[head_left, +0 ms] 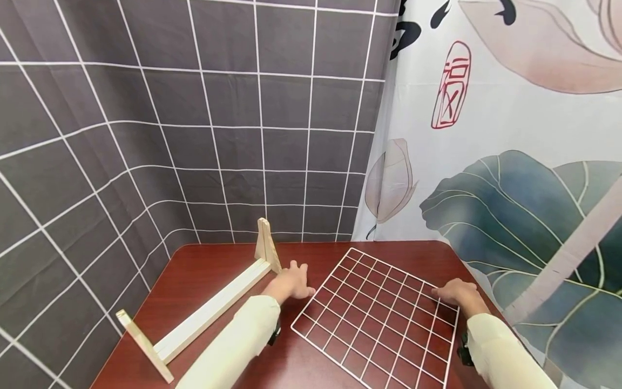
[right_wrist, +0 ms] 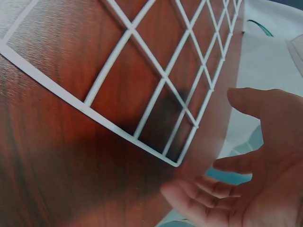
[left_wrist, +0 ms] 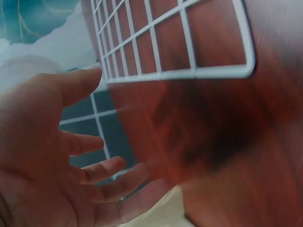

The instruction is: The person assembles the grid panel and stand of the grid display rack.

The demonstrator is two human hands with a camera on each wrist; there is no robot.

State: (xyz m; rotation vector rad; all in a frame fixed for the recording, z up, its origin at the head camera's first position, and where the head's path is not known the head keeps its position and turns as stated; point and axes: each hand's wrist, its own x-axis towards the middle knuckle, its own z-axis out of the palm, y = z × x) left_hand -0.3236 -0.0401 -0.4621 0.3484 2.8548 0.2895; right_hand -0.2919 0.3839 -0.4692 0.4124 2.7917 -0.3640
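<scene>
Flanking the wire grid (head_left: 385, 322), left hand (head_left: 290, 282) and right hand (head_left: 459, 294) spread loosely — red characters (head_left: 452, 84) behind.

- Wire grid (head_left: 385, 322): white, square mesh.
- Tabletop (head_left: 209, 270): reddish brown, darker wood grain.
- Wooden rack (head_left: 214, 310): pale yellowish cream.
- Sleeves (head_left: 238, 340): cream.
- Grey curtain (head_left: 286, 102): white lines in squares.
- White curtain (head_left: 491, 129): blue-green leaves (head_left: 525, 216), pinkish petals (head_left: 391, 183), red seal (head_left: 452, 85), black strokes (head_left: 407, 39).

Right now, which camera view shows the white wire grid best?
The head view: most of the white wire grid shows there, with its near corner cut off. The left and right wrist views each catch just a portion.
</scene>
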